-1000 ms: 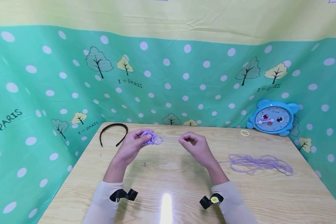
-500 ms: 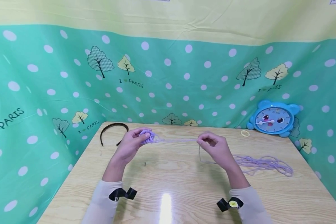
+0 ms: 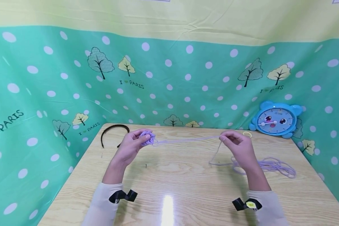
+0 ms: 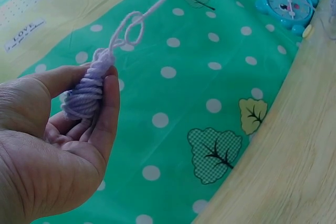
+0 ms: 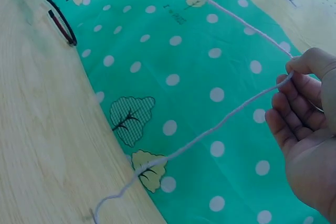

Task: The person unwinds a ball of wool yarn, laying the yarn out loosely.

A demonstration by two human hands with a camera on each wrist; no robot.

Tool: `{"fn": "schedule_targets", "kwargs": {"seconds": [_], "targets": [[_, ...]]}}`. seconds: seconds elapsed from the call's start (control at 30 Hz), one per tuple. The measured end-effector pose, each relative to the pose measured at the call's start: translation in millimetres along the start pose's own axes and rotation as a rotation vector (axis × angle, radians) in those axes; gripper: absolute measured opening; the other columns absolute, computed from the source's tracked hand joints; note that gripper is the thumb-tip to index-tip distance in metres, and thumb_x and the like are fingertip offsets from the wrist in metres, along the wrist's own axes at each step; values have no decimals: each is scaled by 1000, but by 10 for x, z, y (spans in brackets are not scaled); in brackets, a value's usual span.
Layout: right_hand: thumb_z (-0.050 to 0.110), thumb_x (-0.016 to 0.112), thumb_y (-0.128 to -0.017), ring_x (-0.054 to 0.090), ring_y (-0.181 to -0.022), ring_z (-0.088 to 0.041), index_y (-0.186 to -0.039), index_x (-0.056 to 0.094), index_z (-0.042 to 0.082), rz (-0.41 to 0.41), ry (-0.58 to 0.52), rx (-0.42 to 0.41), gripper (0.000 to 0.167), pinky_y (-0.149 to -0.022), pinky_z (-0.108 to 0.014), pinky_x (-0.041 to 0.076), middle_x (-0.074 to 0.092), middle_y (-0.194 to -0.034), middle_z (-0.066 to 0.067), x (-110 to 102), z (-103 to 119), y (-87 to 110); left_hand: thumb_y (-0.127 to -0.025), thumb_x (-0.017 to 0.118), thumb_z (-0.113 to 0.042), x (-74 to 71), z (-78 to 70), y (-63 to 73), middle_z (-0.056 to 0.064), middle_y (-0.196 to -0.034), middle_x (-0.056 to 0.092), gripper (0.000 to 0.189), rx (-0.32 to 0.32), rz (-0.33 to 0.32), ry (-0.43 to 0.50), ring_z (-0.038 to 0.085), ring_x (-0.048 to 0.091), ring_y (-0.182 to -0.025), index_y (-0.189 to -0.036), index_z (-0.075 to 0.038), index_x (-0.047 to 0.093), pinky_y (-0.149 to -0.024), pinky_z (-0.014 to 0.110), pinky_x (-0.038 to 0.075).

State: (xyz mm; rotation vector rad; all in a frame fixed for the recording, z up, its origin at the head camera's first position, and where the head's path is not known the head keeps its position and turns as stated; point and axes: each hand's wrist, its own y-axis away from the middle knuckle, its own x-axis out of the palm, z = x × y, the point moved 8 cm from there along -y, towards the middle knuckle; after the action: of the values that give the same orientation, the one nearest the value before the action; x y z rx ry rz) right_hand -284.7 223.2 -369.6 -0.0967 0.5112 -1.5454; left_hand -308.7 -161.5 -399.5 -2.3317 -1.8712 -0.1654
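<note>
Between thumb and fingers, my left hand (image 3: 131, 146) holds a small wound bundle of purple yarn (image 4: 86, 90), raised above the table. A small loose loop stands out at the bundle's top in the left wrist view. From there a strand of yarn (image 5: 226, 11) runs taut to my right hand (image 3: 240, 149), which pinches it between thumb and index finger. Past that pinch the strand sags to the table and joins a loose heap of purple yarn (image 3: 277, 166), partly hidden behind my right forearm.
A black toothed headband (image 3: 114, 126) lies at the table's back left. At the back right a blue cartoon clock (image 3: 277, 119) leans near the curtain, with a pale yellow ring (image 3: 247, 134) beside it. A polka-dot curtain (image 3: 158, 94) surrounds the wooden table (image 3: 186, 188).
My right hand has moved to the right, away from the left, drawing out a longer strand. The loose loops at the bundle have shrunk. My left hand has barely moved.
</note>
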Motion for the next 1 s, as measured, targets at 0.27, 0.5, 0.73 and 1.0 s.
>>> {"fn": "schedule_targets", "kwargs": {"seconds": [0.27,0.5,0.73,1.0], "targets": [[14,66,-102,62,-92,-4,-109,69,-5,-71,-19,17,21,-81,-13,54,69,-101,13,-282,4,12,-104,59,-6,-10,12,-7,-7,-105,72,47,-9,-10,-11,4,69,-98,-142,18,45,-90,18,59],[13,66,-101,63,-97,-4,-111,70,-3,-143,-76,14,19,-87,-8,53,71,-101,11,-590,-2,55,-103,61,-6,-27,16,-11,-6,-105,73,47,-22,-24,-6,5,70,-97,-142,17,46,-90,19,59],[12,68,-100,63,-94,-3,-111,71,-1,-152,-38,25,17,-84,-7,53,72,-98,11,-856,-43,16,-103,62,-8,-57,14,7,-5,-107,72,42,-16,-24,-20,5,69,-99,-138,13,52,-90,19,59],[16,69,-100,62,-97,-1,-113,72,-1,-195,91,73,21,-82,-4,51,69,-103,16,-1231,-94,-12,-103,60,-7,-46,15,-12,-6,-107,71,48,-16,-22,-18,4,68,-98,-142,17,46,-90,18,59]]}}
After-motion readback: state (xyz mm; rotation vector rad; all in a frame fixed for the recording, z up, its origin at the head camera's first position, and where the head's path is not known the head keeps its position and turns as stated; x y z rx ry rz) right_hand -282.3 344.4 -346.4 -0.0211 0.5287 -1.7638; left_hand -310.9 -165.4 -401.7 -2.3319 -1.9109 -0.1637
